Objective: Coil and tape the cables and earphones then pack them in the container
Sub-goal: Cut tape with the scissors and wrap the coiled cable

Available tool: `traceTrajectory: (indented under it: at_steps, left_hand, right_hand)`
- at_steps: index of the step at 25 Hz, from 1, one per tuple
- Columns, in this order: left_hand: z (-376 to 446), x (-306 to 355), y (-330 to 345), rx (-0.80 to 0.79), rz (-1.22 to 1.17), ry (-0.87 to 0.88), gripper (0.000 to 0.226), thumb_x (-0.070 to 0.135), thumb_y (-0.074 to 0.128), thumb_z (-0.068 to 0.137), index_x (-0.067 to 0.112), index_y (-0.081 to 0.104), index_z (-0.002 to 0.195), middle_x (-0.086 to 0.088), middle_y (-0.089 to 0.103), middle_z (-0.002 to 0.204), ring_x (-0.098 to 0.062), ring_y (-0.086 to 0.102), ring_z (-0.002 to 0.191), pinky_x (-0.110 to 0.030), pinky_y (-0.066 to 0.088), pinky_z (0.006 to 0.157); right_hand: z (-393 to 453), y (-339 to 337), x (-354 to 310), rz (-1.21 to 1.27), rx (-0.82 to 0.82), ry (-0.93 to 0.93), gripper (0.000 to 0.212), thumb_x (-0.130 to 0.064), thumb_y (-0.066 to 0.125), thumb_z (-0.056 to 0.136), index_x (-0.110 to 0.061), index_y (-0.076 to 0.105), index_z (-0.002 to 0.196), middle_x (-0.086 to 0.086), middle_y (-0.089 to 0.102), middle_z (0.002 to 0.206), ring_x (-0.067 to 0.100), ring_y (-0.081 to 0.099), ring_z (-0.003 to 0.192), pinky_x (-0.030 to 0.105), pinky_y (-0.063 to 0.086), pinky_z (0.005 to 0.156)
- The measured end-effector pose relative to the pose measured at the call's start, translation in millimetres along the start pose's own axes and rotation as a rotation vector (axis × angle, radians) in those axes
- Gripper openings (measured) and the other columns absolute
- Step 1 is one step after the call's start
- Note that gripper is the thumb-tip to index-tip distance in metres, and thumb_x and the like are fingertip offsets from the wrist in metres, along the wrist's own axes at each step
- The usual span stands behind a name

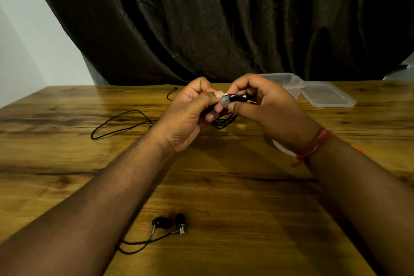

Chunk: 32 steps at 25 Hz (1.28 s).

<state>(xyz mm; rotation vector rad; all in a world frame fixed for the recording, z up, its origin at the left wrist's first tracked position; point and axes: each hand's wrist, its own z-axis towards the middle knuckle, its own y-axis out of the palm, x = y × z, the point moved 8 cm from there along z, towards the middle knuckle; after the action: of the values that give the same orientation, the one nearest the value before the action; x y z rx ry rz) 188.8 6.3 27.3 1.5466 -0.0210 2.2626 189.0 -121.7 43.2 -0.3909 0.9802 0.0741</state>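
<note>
Head view: my left hand (190,110) and right hand (257,105) meet above the wooden table (224,175), both with fingers curled, pinching a small coiled bundle of black cable (226,116) between them, with a strip of clear tape (223,102) at its top. A loose black cable (118,123) trails on the table to the left, and the earphones (170,223) lie near me beside my left forearm. Clear container (289,84) and its lid (327,94) sit at the far right edge, before a dark curtain (224,18).
</note>
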Motion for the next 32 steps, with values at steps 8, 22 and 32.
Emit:
traceTrajectory:
  at_steps: [8, 22, 32]
  left_hand:
    - [0.2, 6.0, 1.7, -0.024, 0.166, 0.042, 0.020, 0.002, 0.054, 0.090, 0.017, 0.047, 0.080, 0.003, 0.062, 0.058, -0.008, 0.055, 0.058, -0.014, 0.043, 0.047]
    - [1.6, 3.7, 6.8, -0.063, 0.378, 0.077, 0.019, -0.003, 0.050, 0.096, 0.014, 0.048, 0.089, 0.008, 0.061, 0.059, 0.000, 0.056, 0.057, -0.014, 0.044, 0.050]
    - [4.7, -2.0, 1.5, -0.031, 0.396, 0.034, 0.020, -0.003, 0.049, 0.096, 0.013, 0.053, 0.084, 0.008, 0.063, 0.059, 0.000, 0.055, 0.055, -0.013, 0.043, 0.050]
  right_hand:
    - [0.2, 6.4, -2.3, 0.339, -0.129, -0.022, 0.023, 0.006, 0.051, 0.083, -0.011, 0.059, 0.097, 0.002, 0.068, 0.085, 0.019, 0.067, 0.086, 0.031, 0.053, 0.085]
    - [1.8, -0.6, 1.7, 0.125, -0.053, 0.000, 0.009, -0.008, 0.070, 0.085, -0.012, 0.063, 0.088, 0.001, 0.062, 0.079, 0.017, 0.060, 0.079, 0.030, 0.048, 0.073]
    - [1.5, 1.1, 7.1, 0.053, -0.102, 0.054, 0.028, 0.009, 0.069, 0.080, -0.009, 0.058, 0.099, 0.008, 0.064, 0.094, 0.024, 0.062, 0.090, 0.059, 0.050, 0.090]
